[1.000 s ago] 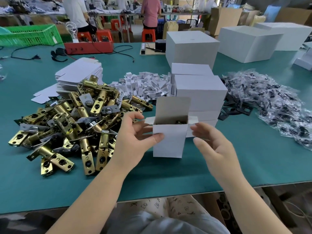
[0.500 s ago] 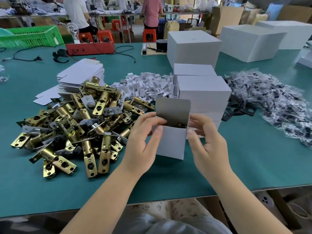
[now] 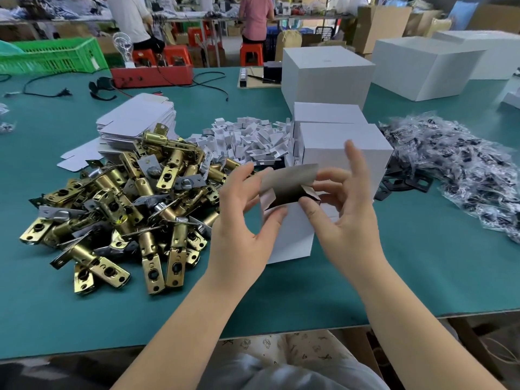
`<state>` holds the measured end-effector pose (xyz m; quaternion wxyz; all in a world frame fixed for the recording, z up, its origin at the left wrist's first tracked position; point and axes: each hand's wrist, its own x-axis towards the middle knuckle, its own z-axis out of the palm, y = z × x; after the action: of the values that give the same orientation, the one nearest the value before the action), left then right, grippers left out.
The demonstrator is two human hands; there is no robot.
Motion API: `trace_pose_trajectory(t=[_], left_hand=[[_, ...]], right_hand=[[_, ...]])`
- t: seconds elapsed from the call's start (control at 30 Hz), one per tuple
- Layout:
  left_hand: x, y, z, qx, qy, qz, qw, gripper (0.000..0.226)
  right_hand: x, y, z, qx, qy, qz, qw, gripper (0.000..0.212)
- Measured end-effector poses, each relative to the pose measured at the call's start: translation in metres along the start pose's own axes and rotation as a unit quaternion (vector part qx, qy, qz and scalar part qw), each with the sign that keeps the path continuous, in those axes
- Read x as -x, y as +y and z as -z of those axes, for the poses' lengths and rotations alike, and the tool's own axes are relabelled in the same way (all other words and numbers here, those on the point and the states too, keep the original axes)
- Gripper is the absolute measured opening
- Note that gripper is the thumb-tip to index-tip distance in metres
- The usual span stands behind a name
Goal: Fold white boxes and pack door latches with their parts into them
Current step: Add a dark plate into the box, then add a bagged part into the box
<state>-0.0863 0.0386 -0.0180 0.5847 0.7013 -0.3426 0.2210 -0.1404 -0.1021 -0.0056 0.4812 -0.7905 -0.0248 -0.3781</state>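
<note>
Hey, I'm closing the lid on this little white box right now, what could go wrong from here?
1. The lid flap is bent over but not tucked; the side flaps under the left hand and right hand could spring up and crease it.
2. The small box stands right beside the latch pile; a nudge may knock it over or scuff it.

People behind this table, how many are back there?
2. A person in a white top is in the background, left of centre; a person in a pink top is further right. Others may be hidden.
</note>
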Motion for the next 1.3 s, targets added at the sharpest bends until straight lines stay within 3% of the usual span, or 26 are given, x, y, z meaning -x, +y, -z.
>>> trace_pose_trajectory(t=[0.07,0.17,0.27,0.47,0.53,0.6,0.67,0.7,0.87,1.0,1.3], left_hand=[[-0.003,0.0,0.002,0.007,-0.013,0.0,1.0,0.051],[-0.01,0.0,0.009,0.08,-0.047,0.045,0.995,0.043],[-0.017,0.002,0.017,0.192,-0.074,0.085,0.975,0.035],[-0.023,0.005,0.008,0.255,-0.069,0.166,0.95,0.053],[-0.022,0.009,0.005,0.212,-0.051,0.145,0.965,0.055],[-0.022,0.009,0.008,0.104,-0.043,0.051,0.992,0.051],[-0.018,0.004,0.012,0.0,-0.058,-0.072,0.996,0.037],[-0.015,0.003,0.014,-0.005,-0.07,-0.091,0.993,0.029],[-0.007,-0.002,0.015,-0.02,-0.077,-0.052,0.995,0.014],[-0.012,-0.003,0.014,-0.037,-0.069,-0.04,0.996,0.019],[-0.023,0.0,0.016,0.032,-0.07,0.003,0.997,0.024]], right_hand=[[-0.003,0.003,0.001,0.058,-0.025,0.038,0.997,0.054],[-0.004,0.002,0.004,0.036,-0.027,0.047,0.998,0.04],[-0.003,-0.003,0.005,-0.092,-0.051,-0.013,0.994,0.032],[-0.01,-0.007,-0.003,-0.256,-0.032,-0.133,0.957,0.048],[-0.011,-0.01,-0.006,-0.294,-0.022,-0.159,0.942,0.052],[-0.009,-0.011,-0.007,-0.268,-0.024,-0.146,0.952,0.047],[-0.003,-0.01,-0.005,-0.231,-0.036,-0.115,0.966,0.036],[0.002,-0.008,-0.005,-0.213,-0.048,-0.101,0.971,0.027],[0.01,0.0,-0.002,-0.119,-0.081,-0.072,0.987,0.019],[0.002,-0.002,-0.003,-0.128,-0.079,-0.105,0.983,0.031],[-0.007,-0.005,-0.003,-0.132,-0.073,-0.135,0.979,0.026]])
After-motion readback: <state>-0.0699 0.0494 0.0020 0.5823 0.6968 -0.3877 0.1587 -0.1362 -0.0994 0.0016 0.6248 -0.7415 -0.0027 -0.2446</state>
